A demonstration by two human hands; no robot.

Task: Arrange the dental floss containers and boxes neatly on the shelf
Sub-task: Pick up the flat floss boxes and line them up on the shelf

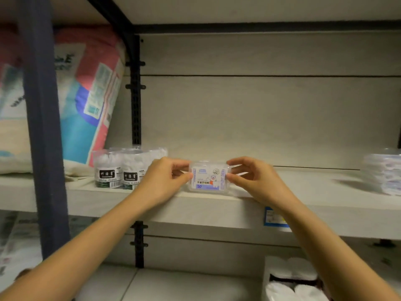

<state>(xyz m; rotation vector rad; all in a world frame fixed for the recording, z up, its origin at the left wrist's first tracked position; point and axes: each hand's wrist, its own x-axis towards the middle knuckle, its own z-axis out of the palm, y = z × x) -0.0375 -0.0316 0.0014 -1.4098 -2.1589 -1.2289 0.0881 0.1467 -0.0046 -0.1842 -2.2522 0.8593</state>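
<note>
A clear plastic floss box (209, 178) with a white-and-blue label stands on its edge near the front of the pale shelf (217, 213). My left hand (161, 181) pinches its left end and my right hand (252, 178) pinches its right end. Left of my left hand stand clear round floss containers (108, 169) with black "DENTAL FLOSS" labels, side by side, more behind them. At the far right of the shelf lies a stack of clear floss boxes (384, 172), partly cut off by the frame edge.
A dark blue upright post (41, 127) stands in front at the left. Behind it leans a large pink, blue and white soft pack (86, 94). A blue price tag (274, 217) hangs on the shelf's front edge. White packs (293, 279) sit on the lower level.
</note>
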